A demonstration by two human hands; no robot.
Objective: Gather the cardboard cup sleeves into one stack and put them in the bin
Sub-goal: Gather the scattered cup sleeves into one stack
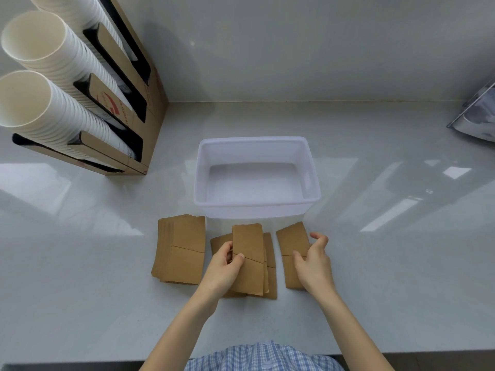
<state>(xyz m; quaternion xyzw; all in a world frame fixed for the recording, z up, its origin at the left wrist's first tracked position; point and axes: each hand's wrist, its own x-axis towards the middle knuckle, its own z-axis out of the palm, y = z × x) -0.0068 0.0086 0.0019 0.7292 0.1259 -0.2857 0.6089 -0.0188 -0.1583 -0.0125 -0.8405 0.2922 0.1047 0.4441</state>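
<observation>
Nearest: blue checked garment (263, 356) at the bottom edge, two bare forearms reaching forward over a pale grey surface (80, 303).

Left hand (225, 266): closed on a brown sleeve (249, 259), thumb on its upper face, fingers behind its left edge. This sleeve was tilted up over a loose middle pile (271, 274) of several more sleeves, fanned and overlapping on the surface.

Right hand (313, 262): fingers curled and spread over the right edge of a single sleeve (290, 243) lying flat, just right of the middle pile. Fingertips touched or nearly touched it; whether it was gripped could not be told.

Left of the middle pile: a thicker stack (179, 250) of sleeves, edges fanned to the left, lying flat, apart from both hands.

Beyond the sleeves: white translucent bin (203, 167), rectangular, open-topped, with no sleeves inside. Its near wall stood just behind the stack and piles.

Far left: cardboard rack (152, 103) holding slanted columns of white paper cups (34, 100).

Far right edge: a shiny item (476, 116), partly cut off, not identifiable.

Behind: plain pale wall.
</observation>
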